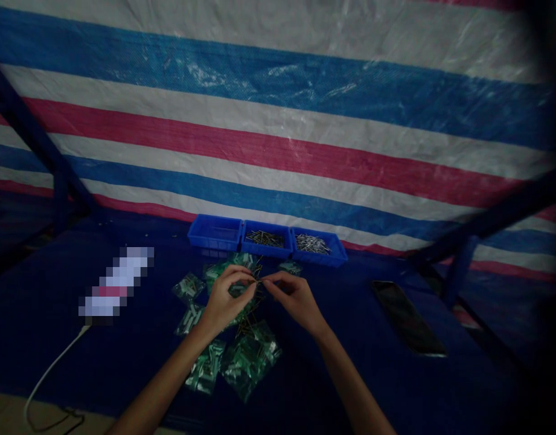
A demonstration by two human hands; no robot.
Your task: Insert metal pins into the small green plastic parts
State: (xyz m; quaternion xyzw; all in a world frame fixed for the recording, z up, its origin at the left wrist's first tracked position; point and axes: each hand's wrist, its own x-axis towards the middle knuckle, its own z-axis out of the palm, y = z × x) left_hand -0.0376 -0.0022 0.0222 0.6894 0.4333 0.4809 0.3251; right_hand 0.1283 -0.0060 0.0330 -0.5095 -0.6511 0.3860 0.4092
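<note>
My left hand (229, 295) and my right hand (297, 298) meet fingertip to fingertip over the middle of the blue table. Both hands are closed in a pinch, and something thin and small shows between the fingertips, too small to make out. Under and around my left hand lie several clear green-tinted bags (250, 360) with small parts inside. Loose brass-coloured screws (246, 327) are scattered between the bags. Just beyond the hands, a blue bin (265, 239) holds dark and brass-coloured screws, and the bin to its right holds silver pieces (312, 244).
A third blue bin (217, 231), at the left of the row, shows its bare bottom. A dark phone (409, 318) lies on the right. On the left, a blurred-out device (117, 281) has a white cable (50, 367). Striped sheeting (278, 145) hangs behind, between blue metal frame bars (42, 142).
</note>
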